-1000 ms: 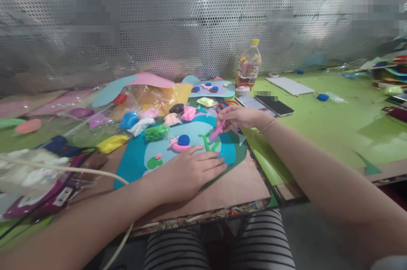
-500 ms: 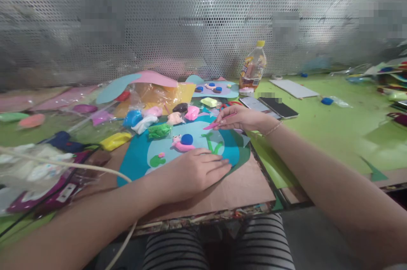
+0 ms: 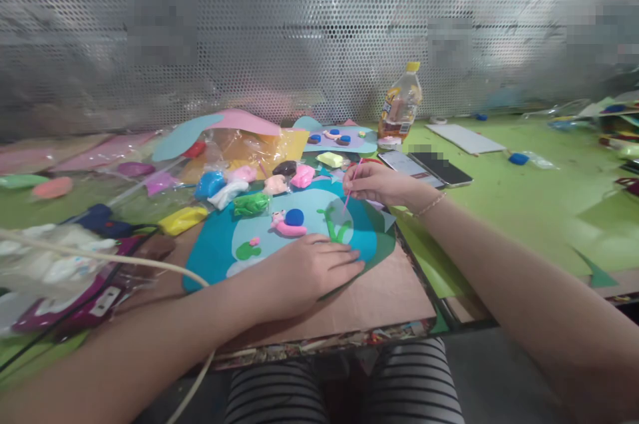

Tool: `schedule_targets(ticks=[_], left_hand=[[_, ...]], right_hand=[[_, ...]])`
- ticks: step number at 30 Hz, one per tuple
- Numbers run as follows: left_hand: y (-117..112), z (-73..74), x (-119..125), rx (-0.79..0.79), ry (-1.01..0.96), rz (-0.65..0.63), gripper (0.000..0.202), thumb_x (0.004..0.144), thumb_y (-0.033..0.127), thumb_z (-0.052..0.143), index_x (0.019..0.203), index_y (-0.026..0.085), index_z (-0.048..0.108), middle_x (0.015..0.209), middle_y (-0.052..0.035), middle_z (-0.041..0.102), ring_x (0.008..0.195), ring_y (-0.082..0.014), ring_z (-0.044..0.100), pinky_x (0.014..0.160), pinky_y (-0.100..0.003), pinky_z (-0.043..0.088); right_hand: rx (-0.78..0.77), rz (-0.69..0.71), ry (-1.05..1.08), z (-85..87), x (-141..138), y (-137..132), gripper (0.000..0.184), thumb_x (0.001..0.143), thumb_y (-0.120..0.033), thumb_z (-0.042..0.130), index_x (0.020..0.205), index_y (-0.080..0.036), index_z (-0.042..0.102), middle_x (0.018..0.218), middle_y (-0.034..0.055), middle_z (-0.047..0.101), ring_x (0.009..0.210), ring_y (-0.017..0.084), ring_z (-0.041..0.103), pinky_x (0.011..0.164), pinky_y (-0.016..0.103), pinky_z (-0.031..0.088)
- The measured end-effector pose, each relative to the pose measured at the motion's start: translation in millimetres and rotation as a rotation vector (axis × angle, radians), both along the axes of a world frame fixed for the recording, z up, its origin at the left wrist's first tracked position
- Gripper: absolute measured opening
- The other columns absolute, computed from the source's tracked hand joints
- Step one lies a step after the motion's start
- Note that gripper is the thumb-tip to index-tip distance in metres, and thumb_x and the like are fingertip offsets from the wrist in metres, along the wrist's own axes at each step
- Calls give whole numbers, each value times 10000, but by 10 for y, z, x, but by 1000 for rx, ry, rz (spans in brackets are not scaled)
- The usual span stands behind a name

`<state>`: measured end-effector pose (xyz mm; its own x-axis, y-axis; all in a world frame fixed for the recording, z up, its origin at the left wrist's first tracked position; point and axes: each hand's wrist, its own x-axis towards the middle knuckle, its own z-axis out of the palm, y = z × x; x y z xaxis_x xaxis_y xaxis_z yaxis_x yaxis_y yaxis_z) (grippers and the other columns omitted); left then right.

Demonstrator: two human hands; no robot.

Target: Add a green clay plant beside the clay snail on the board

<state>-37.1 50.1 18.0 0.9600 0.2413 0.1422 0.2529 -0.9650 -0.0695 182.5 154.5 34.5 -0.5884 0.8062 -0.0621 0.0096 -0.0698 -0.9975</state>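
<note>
Because the pink tool (image 3: 346,201) points down at the green clay sprig (image 3: 331,222) on the right part of the blue paper sheet (image 3: 210,241), a slip could nick or drag the soft clay, most likely if the thin handle rolls in your grip. Your right hand (image 3: 372,184) has it pinched between thumb and fingers, close to upright; you cannot tell from this view whether the tip touches. Your left hand (image 3: 309,271) lies flat across the sheet's near edge, clamped on nothing, its fingers just beside the sprig's foot. If it slides forward, it could smear the sprig or dent the clay snail (image 3: 289,223) just beyond the knuckles; if it lifts, the paper could creep under the tool. The bagged green clay (image 3: 251,204) on the sheet's far side could tip if the paper is tugged. Farther out, the pale cable (image 3: 160,266) passes under your left forearm, so a snag could jolt that hand, and a wide reach past the dark phone (image 3: 452,175) could topple the bottle (image 3: 401,110).
</note>
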Motion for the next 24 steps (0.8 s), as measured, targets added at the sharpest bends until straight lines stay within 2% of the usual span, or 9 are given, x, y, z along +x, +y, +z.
schedule_targets(ticks=[3, 7, 12, 18, 24], left_hand=[[35, -13, -10, 42, 13, 48, 370, 958, 118, 264, 1262, 120, 476, 1320, -87, 507, 1191, -207, 482, 966, -363, 358], [105, -62, -33, 68, 14, 116, 387, 956, 111, 243, 1268, 147, 468, 1323, -85, 503, 1204, -203, 474, 955, -376, 363], [138, -110, -43, 76, 15, 163, 393, 962, 121, 230, 1283, 152, 454, 1337, -96, 486, 1229, -231, 447, 973, -417, 344], [134, -42, -27, 8, 74, 264, 420, 944, 115, 286, 1318, 248, 422, 1387, -91, 427, 1270, -235, 397, 982, -448, 332], [98, 24, -13, -52, 51, 269, 387, 956, 382, 335, 1303, 258, 450, 1394, -72, 419, 1277, -236, 377, 1013, -421, 302]], right_hand=[[-42, 6, -63, 1, 6, -10, 178, 716, -264, 714, 687, -113, 624, 606, 5, 619, 540, 57, 580, 550, 159, 501], [-61, -7, -82, -11, 21, 8, 225, 752, -305, 683, 687, -95, 635, 658, 54, 659, 631, 124, 656, 612, 209, 549], [-61, -53, -58, -46, 35, 62, 184, 768, -265, 672, 689, -103, 636, 622, 46, 658, 636, 123, 666, 598, 189, 556], [-81, -71, -90, -88, 36, 93, 116, 783, -144, 645, 677, -109, 614, 651, 39, 658, 606, 91, 647, 612, 174, 556], [-126, -96, -93, -124, 26, 120, 119, 811, -76, 586, 699, -114, 598, 637, 33, 651, 621, 100, 654, 615, 186, 565]])
